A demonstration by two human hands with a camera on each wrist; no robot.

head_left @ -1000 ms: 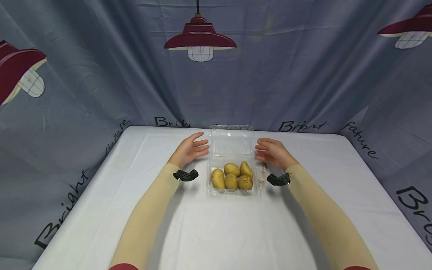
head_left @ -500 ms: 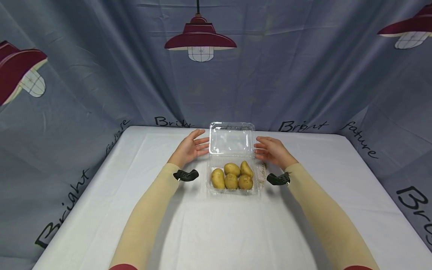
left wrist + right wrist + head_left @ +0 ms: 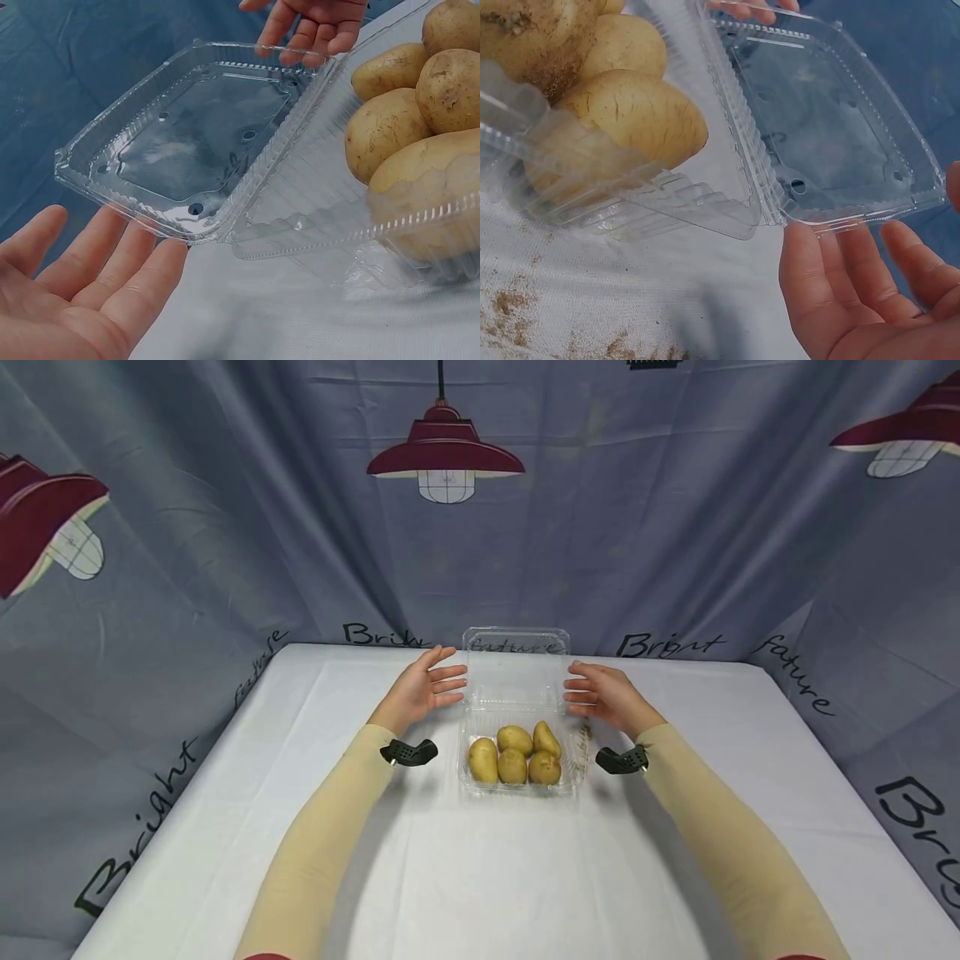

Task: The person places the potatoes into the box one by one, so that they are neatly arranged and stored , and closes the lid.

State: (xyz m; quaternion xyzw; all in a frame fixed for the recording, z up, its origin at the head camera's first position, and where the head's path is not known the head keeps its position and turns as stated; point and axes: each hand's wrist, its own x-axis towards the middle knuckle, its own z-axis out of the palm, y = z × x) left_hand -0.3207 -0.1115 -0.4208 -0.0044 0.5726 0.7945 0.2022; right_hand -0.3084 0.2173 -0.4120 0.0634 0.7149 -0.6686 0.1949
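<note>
A clear plastic clamshell container [image 3: 519,790] lies on the white table with its hinged lid [image 3: 516,683] tilted up at the far side. Several yellow-brown potatoes [image 3: 514,740] sit in its base. My left hand [image 3: 415,692] is beside the lid's left edge, and in the left wrist view its spread, nearly straight fingertips touch the lid rim [image 3: 135,217]. On the opposite side, my right hand [image 3: 609,698] has extended fingers at the lid's right edge. The right wrist view shows these fingers [image 3: 866,270] under the rim, with the thumb mostly out of frame.
Brown soil crumbs [image 3: 583,747] are scattered on the white tablecloth [image 3: 510,877] just right of the container. A blue-grey curtain [image 3: 600,543] printed with red lamps and lettering hangs behind the table. Black wrist devices [image 3: 408,752] are worn on both arms.
The lid has risen from a lower tilt, its far edge moving up in the head view. Both hands have shifted slightly with it. The potatoes stay in place in the base.
</note>
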